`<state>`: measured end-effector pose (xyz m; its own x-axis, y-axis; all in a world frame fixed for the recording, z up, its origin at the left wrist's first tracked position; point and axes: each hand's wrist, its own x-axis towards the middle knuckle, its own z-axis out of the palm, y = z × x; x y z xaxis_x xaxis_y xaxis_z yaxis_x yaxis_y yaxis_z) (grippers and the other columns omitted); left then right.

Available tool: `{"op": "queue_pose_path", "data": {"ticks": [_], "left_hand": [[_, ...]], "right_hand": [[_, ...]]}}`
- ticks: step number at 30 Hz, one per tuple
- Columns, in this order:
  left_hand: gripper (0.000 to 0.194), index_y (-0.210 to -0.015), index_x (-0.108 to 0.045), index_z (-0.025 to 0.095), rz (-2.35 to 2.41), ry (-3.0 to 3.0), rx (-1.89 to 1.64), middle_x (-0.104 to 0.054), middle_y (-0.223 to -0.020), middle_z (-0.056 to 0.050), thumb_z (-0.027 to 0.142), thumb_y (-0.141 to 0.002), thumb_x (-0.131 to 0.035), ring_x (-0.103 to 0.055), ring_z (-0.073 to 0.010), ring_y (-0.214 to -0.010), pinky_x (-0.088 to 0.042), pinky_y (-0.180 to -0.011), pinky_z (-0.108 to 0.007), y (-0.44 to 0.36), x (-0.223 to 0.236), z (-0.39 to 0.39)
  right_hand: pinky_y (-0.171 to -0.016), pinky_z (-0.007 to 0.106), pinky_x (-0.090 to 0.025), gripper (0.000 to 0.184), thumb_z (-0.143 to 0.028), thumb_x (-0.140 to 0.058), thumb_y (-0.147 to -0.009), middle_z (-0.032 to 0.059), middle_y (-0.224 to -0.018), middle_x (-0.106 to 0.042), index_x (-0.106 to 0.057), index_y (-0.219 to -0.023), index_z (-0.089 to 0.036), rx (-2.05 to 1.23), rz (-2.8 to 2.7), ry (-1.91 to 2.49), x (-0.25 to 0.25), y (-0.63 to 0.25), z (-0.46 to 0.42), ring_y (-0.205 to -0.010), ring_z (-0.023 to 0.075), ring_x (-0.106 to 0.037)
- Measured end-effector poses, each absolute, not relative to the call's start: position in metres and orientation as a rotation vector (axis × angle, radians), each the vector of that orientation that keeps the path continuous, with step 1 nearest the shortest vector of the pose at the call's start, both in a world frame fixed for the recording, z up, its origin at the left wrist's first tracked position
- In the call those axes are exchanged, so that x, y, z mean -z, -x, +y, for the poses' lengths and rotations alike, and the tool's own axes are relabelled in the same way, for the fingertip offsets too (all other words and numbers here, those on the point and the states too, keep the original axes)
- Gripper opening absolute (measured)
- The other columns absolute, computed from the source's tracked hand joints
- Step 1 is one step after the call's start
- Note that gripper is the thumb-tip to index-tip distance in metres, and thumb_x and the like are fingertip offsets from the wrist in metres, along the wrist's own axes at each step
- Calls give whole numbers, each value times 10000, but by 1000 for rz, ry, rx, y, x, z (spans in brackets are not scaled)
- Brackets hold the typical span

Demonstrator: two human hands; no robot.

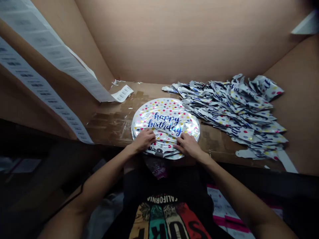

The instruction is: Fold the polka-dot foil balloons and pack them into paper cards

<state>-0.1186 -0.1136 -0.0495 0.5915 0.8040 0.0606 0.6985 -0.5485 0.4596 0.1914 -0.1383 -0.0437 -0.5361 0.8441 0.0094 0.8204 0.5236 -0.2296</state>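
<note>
Flat foil balloons (164, 113), round and white with coloured dots, lie stacked in front of me; the top one reads "happy birthday" in blue. My left hand (145, 139) is closed on the top balloon's lower left part, fingers curled into the foil. On the lower right, my right hand (187, 143) grips the same balloon in a pinch. Between the hands the foil is wrinkled, and the edges of several balloons beneath show at the front. The fingertips are partly hidden by the backs of my hands.
To the right, a spread pile of folded foil balloons (231, 113) reaches the cardboard wall. Long strips of barcode labels (47, 89) hang along the left wall, one curling onto the taped cardboard surface (107, 124). A tall cardboard wall (179, 39) closes the back.
</note>
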Motion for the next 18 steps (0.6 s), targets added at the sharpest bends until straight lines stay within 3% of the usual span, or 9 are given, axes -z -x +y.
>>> {"op": "queue_pose_path", "data": {"ticks": [4, 7, 11, 15, 18], "left_hand": [[291, -943, -675, 183, 1369, -2553, -135, -685, -973, -106, 353, -1052, -465, -619, -245, -935, -479, -837, -343, 114, 36, -111], [328, -962, -653, 193, 1464, -2527, -79, -696, -957, -87, 360, -1077, -395, -635, -223, -852, -459, -751, -317, 107, 22, -105], [370, -885, -647, 192, 1520, -2443, -159, -703, -875, -73, 389, -1073, -396, -631, -218, -785, -416, -679, -305, 107, 5, -94], [363, -795, -638, 186, 1399, -2333, -248, -679, -809, -56, 360, -1050, -446, -610, -197, -754, -426, -686, -289, 121, -11, -94], [232, -942, -666, 180, 1136, -2363, -453, -690, -975, -70, 406, -968, -622, -629, -212, -906, -481, -798, -301, 127, -23, -105]], "right_hand": [[-916, 425, -396, 451, -589, -659, -935, 149, -1285, -588, -668, -1171, -206, -174, -2671, 1360, 29, -179, -151, -1133, 322, -520], [-902, 412, -390, 479, -512, -712, -917, 146, -1304, -598, -627, -1263, -192, -146, -2701, 1141, 23, -157, -152, -1125, 309, -515], [-840, 384, -386, 151, -181, -577, -980, 115, -1103, -649, -681, -1089, -190, -42, -2658, 1029, 16, -144, -143, -983, 261, -515], [-790, 345, -403, 156, -110, -505, -978, 104, -989, -620, -648, -961, -168, -210, -2679, 840, 2, -152, -137, -889, 226, -499], [-702, 300, -376, 215, -104, -492, -945, 50, -841, -559, -544, -754, -189, -474, -2552, 844, 1, -156, -129, -776, 180, -483]]}}
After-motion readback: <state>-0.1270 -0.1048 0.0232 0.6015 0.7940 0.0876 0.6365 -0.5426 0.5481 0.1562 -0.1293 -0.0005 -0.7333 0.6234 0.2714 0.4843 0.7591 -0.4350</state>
